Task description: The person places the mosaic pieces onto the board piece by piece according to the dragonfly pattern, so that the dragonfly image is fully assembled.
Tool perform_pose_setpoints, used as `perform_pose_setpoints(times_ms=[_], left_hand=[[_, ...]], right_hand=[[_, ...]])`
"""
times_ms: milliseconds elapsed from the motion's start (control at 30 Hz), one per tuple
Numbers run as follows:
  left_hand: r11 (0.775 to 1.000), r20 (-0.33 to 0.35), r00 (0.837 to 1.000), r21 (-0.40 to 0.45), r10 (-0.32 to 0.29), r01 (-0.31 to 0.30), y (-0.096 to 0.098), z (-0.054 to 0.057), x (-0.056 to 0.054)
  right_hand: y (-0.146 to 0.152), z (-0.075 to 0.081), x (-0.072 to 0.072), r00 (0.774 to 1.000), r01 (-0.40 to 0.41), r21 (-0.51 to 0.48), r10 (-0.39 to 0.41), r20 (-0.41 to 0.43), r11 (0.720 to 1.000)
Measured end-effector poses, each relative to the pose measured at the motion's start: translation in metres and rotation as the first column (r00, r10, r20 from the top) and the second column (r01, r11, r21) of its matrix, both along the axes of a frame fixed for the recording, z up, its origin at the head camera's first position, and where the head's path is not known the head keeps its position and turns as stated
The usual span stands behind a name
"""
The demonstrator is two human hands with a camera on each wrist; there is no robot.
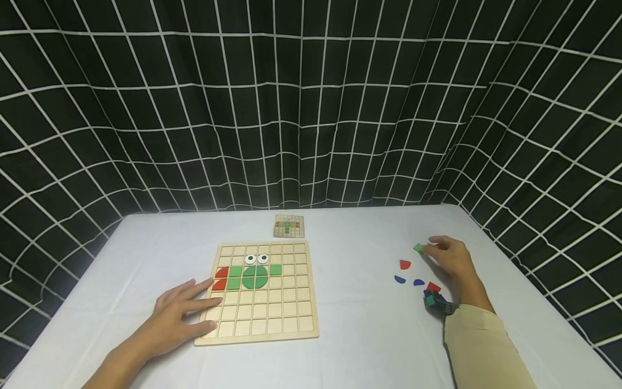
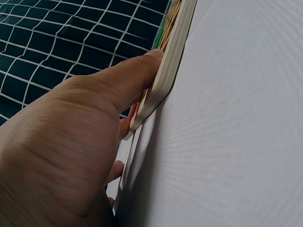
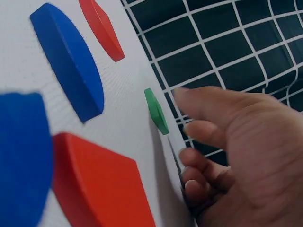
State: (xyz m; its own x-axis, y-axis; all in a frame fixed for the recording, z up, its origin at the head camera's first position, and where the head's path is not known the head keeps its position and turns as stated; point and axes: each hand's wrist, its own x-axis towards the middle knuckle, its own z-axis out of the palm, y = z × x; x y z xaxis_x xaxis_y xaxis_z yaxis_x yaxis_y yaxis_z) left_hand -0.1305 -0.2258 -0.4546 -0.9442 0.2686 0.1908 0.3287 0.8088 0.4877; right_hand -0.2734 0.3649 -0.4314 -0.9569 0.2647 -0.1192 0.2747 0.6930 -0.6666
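A wooden grid board (image 1: pixel 257 312) lies on the left of the table, with red, green and eye-patterned pieces set in its squares. My left hand (image 1: pixel 170 320) rests spread on the board's left edge; in the left wrist view the thumb (image 2: pixel 137 78) lies over its rim. On the right side, my right hand (image 1: pixel 449 256) reaches to a small green square piece (image 1: pixel 418 248), fingertips right beside it. In the right wrist view the green piece (image 3: pixel 156 111) stands just off the loosely bent, parted fingers of that hand (image 3: pixel 246 142).
Nearer the right forearm lie a red quarter-round piece (image 1: pixel 405 265), blue half-round pieces (image 1: pixel 400 279) and another red piece (image 1: pixel 434 287). A small pattern card (image 1: pixel 289 226) lies behind the board. A black curtain with white grid lines (image 1: pixel 301 108) surrounds the white table (image 1: pixel 359 324).
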Motion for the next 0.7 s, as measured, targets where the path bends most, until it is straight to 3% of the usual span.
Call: perform_pose_setpoints(times_ms=[133, 300, 700], left_hand=[[1.0, -0.004, 1.0, -0.002, 0.0, 0.0, 0.001, 0.0, -0.001], [1.0, 0.008, 1.0, 0.0, 0.008, -0.008, 0.002, 0.001, 0.001], [1.0, 0.014, 1.0, 0.002, 0.007, -0.007, 0.002, 0.004, 0.002]], right_hand=[[-0.003, -0.001, 0.001, 0.998, -0.046, 0.085, 0.043, 0.044, 0.995], [-0.01, 0.002, 0.003, 0.997, -0.07, 0.118, 0.065, 0.047, 0.991], [-0.012, 0.002, 0.004, 1.0, 0.008, 0.113, -0.005, -0.031, 0.994]])
